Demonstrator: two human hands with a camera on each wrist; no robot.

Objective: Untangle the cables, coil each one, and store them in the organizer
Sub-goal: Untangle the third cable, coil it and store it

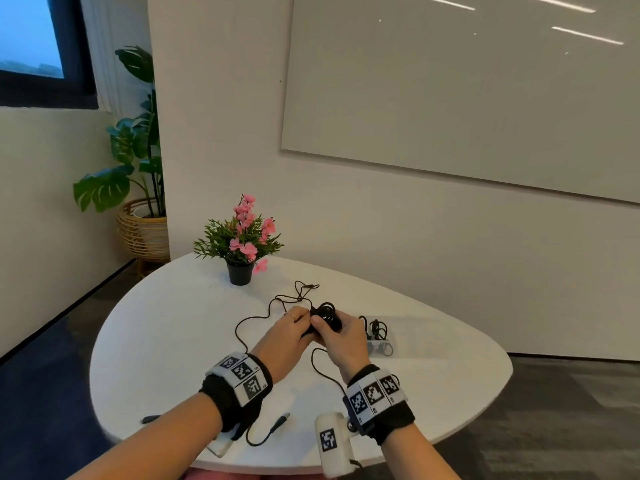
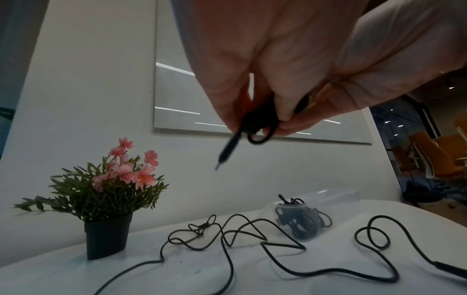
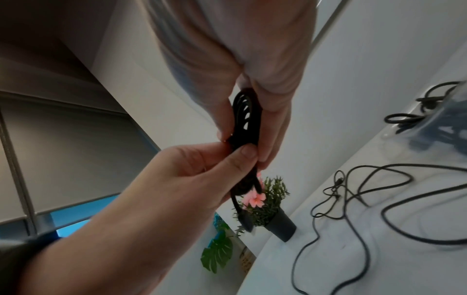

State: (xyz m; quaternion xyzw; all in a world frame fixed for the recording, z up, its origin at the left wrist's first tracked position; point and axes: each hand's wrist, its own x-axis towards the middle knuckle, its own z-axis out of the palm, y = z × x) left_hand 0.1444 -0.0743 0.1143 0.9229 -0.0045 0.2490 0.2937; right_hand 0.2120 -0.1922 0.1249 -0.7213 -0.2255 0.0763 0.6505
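Observation:
Both hands hold one coiled black cable [image 1: 325, 315] above the middle of the white table [image 1: 166, 323]. My left hand [image 1: 294, 327] pinches the coil [image 3: 246, 123] between thumb and fingers; its plug end [image 2: 226, 152] dangles below. My right hand [image 1: 341, 336] grips the same coil from the right side. A loose black cable [image 1: 256, 318] snakes across the table, its plug [image 1: 280, 421] lying near the front edge. The clear organizer [image 1: 379, 336], right of my hands, holds coiled cables [image 2: 302, 221].
A small black pot of pink flowers [image 1: 242, 249] stands at the back of the table. A large leafy plant in a wicker basket [image 1: 143, 230] sits on the floor to the left. A whiteboard [image 1: 485, 98] hangs on the wall behind.

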